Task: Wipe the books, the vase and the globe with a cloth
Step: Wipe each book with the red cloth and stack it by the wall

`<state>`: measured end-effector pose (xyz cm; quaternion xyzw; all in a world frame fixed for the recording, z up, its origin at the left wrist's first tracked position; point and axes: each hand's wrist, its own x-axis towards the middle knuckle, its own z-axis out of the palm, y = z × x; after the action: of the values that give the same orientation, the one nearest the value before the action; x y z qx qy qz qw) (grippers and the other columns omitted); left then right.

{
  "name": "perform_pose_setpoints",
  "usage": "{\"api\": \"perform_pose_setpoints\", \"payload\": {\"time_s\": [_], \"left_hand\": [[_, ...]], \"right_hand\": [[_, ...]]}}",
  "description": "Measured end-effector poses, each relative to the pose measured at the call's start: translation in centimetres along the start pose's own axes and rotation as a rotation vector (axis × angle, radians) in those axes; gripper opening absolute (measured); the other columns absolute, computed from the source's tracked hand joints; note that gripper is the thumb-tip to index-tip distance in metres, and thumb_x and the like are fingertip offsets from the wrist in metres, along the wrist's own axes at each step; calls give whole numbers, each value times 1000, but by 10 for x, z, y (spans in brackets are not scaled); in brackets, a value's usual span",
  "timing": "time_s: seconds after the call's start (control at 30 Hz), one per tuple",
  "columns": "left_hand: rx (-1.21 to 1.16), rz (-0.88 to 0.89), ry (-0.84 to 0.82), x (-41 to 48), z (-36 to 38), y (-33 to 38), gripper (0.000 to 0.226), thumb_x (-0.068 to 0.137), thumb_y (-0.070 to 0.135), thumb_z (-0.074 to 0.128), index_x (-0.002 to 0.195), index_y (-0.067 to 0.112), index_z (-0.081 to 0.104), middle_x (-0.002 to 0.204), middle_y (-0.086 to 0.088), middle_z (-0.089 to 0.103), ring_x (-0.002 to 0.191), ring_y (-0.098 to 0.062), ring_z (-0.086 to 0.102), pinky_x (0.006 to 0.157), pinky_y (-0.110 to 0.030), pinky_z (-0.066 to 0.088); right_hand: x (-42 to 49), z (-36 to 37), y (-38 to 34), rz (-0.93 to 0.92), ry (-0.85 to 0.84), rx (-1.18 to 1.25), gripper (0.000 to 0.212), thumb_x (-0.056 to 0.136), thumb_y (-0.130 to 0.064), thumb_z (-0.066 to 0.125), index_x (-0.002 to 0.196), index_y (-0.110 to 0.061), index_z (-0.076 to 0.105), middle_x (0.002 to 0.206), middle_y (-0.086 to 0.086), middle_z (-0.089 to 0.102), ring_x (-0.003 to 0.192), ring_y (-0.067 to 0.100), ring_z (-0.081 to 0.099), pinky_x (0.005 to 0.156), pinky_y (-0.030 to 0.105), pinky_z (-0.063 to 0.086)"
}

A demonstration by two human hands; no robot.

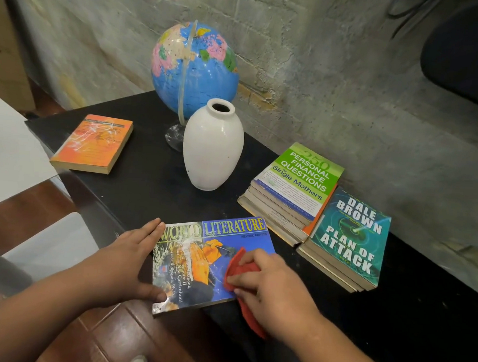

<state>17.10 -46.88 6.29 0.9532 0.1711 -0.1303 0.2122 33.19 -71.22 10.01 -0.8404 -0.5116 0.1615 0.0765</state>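
Red cloth point(239, 266) is bunched up under the right hand point(271, 290), fingers curled round it, pressed on the blue cover of the glossy "World Literature" paperback point(189, 264), which lies flat at the near edge of the black table point(149, 181). Left hand point(125, 263) is flat with fingers straight along the book's left side, thumb on the near corner. Further back there's a white ceramic vase point(213, 149) upright in front of a blue plastic globe point(199, 68), an orange paperback point(93, 144) off left, and on the right a green-topped book stack point(301, 178) just beside a teal Dale Brown stack point(351, 242).
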Motion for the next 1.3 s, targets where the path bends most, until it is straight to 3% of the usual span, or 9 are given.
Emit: {"api": "perform_pose_setpoints", "payload": {"time_s": [0.07, 0.2, 0.37, 0.5, 0.67, 0.8, 0.93, 1.07, 1.3], "left_hand": [[1, -1, -7, 0, 0, -1, 150, 24, 106, 20, 142, 27, -27, 143, 22, -32, 147, -14, 5, 118, -28, 19], [7, -9, -8, 0, -1, 1, 154, 22, 106, 18, 146, 26, -24, 142, 23, -32, 147, -14, 6, 117, -29, 22], [13, -10, -8, 1, 0, -1, 154, 23, 106, 19, 147, 26, -22, 142, 23, -33, 147, -14, 7, 117, -29, 22], [16, -19, -11, 0, 0, 0, 154, 22, 106, 18, 148, 27, -21, 142, 24, -32, 147, -14, 6, 117, -29, 22], [20, -24, -15, 0, -1, 1, 152, 23, 105, 19, 149, 29, -20, 142, 24, -33, 147, -14, 6, 117, -30, 22], [14, -28, -19, 0, -1, 2, 152, 24, 105, 21, 149, 29, -19, 142, 24, -33, 147, -15, 7, 118, -31, 23], [14, -32, -23, -2, -3, 3, 152, 23, 105, 19, 150, 30, -19, 141, 24, -33, 147, -14, 6, 117, -31, 24], [11, -27, -19, -3, -5, 5, 154, 21, 105, 17, 150, 28, -17, 141, 24, -32, 146, -12, 6, 117, -29, 25], [13, -38, -46, -4, -9, 7, 153, 21, 104, 16, 150, 30, -18, 145, 24, -32, 146, -12, 4, 117, -31, 25]], "right_hand": [[-4, 6, -11, -65, -61, 10, 30, 95, -41, 55, 123, -46, 61, 130, -18, 44, 115, 16, 40, 93, 30, 42], [7, -1, 1, 67, 13, -9, 30, 95, -41, 55, 124, -46, 62, 130, -18, 42, 117, 16, 41, 98, 29, 41], [1, 6, -14, -40, -97, 24, 31, 96, -43, 54, 125, -46, 60, 131, -19, 41, 118, 13, 37, 96, 28, 41], [16, 1, 0, 82, 18, 22, 29, 95, -43, 55, 123, -46, 62, 126, -18, 43, 117, 14, 41, 100, 30, 42], [8, 11, -16, -32, -59, 100, 29, 95, -44, 56, 122, -46, 63, 127, -20, 42, 118, 11, 38, 98, 27, 40], [23, 1, -3, 101, 39, 58, 28, 96, -43, 55, 122, -46, 63, 125, -17, 42, 117, 11, 40, 99, 24, 38], [19, 10, -19, -75, -49, 89, 28, 94, -43, 57, 120, -45, 65, 125, -17, 44, 115, 14, 42, 95, 26, 39], [34, 5, -7, 68, 52, 79, 27, 94, -44, 56, 120, -46, 64, 121, -18, 43, 115, 13, 44, 97, 28, 41], [31, 13, -24, 3, 11, 111, 29, 94, -45, 56, 123, -46, 63, 125, -18, 44, 118, 13, 40, 100, 27, 39]]}}
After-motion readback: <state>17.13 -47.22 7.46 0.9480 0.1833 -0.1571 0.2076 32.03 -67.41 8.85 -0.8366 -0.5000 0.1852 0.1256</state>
